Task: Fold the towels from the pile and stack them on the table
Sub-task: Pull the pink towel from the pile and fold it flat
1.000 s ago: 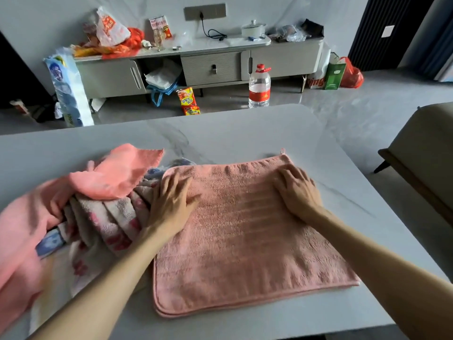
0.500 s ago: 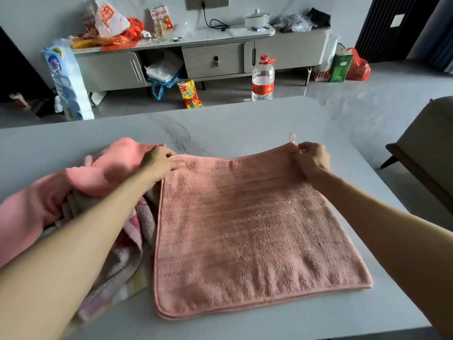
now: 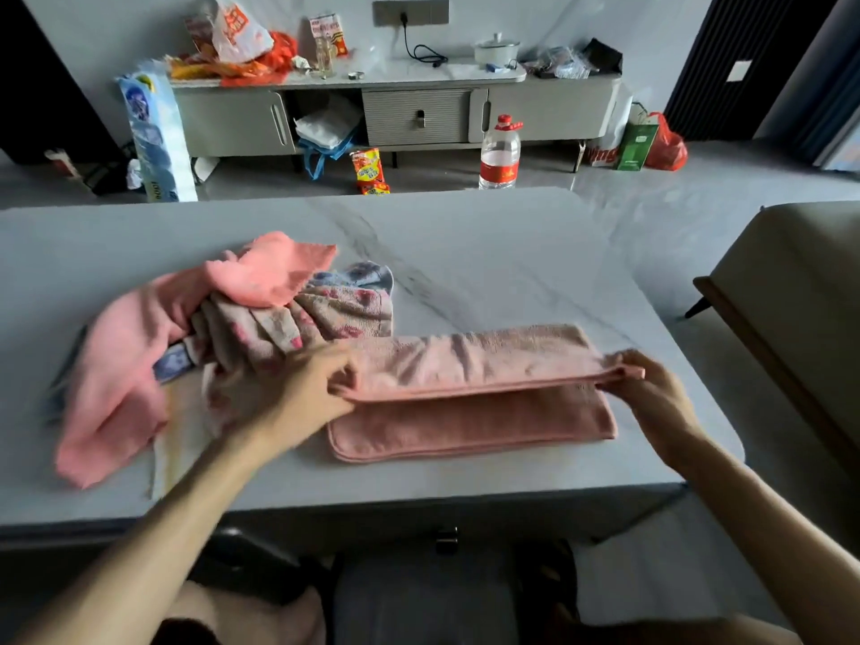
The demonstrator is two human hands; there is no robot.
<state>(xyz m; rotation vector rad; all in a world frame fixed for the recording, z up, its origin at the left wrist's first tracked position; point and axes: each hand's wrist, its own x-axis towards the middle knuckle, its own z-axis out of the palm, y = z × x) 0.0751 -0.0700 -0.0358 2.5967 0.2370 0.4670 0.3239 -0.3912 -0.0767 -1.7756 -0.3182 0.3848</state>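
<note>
A single wide-angle view is taken from head height, directed forward and down across the pale grey marble-patterned table top (image 3: pixel 465 235), whose near edge is seen close below. The low grey sideboard (image 3: pixel 549 109) is caught at the upper edge, well beyond the table.

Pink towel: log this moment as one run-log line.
step: half-fold | left hand: pinches pink towel corner | right hand: pinches other corner | pile: unfolded, at left
</note>
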